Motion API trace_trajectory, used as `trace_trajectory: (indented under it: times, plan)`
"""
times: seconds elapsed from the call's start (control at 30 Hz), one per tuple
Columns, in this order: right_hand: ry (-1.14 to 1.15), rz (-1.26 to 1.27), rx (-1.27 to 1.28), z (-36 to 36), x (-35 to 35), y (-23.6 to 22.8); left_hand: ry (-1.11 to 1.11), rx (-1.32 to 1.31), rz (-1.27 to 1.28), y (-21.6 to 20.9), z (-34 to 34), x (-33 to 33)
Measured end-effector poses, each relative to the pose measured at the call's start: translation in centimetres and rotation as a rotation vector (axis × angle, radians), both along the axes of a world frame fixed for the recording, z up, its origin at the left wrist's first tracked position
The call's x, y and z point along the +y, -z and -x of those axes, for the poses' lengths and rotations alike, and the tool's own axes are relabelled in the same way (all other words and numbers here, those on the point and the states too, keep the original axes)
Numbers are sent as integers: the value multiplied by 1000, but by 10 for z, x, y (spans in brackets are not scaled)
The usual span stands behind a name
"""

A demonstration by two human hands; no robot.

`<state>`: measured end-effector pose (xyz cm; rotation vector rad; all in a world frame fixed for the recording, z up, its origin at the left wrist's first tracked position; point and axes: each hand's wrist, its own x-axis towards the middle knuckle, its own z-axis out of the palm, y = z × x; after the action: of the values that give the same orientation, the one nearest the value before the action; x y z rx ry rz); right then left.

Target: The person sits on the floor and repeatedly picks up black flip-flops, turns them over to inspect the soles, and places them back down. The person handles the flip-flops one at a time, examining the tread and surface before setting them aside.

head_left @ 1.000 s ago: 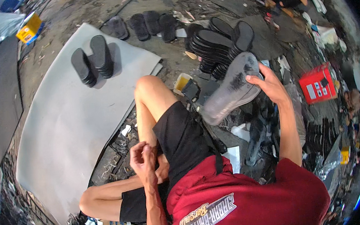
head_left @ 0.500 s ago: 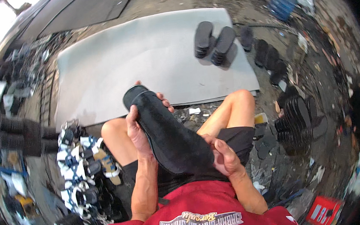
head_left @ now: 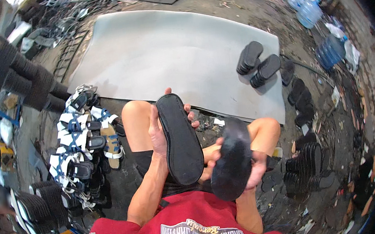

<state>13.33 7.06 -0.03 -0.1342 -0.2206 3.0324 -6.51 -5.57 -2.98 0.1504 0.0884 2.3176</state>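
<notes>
The left hand grips a matte sole, the right hand a glossy sole (likely light, flexible; best edge-held).

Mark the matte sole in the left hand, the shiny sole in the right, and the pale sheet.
Matte sole (head_left: 181,141), head view: middle of its flat face.
Shiny sole (head_left: 232,160), head view: middle of its glossy face.
Pale sheet (head_left: 174,60), head view: bare middle.

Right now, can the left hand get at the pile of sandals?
Probably not as is: the left hand has its grip on a black sole, and the left knee appears between it and the pile of sandals.
</notes>
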Motion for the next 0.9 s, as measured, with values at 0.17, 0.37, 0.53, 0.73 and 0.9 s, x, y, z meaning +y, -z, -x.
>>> trace_trajectory:
  times: [0.17, 0.37, 0.53, 0.73, 0.9]
  plan:
    - [258, -239, -133, -1, 12, 7, -101, -80, 63, -6, -1, -9]
    - [222, -228, -54, 2, -3, -21, -111, -199, -45, -16, -1, -5]
    - [138, -147, -5, 12, 4, -12, -105, -103, -64, -26, -2, -4]
    - [219, -476, -361, 17, 5, -1, -97, -45, -4, -26, -2, -8]
    - [362, -1140, -550, 19, -11, -33, -127, 7, -13, -19, -9, -7]
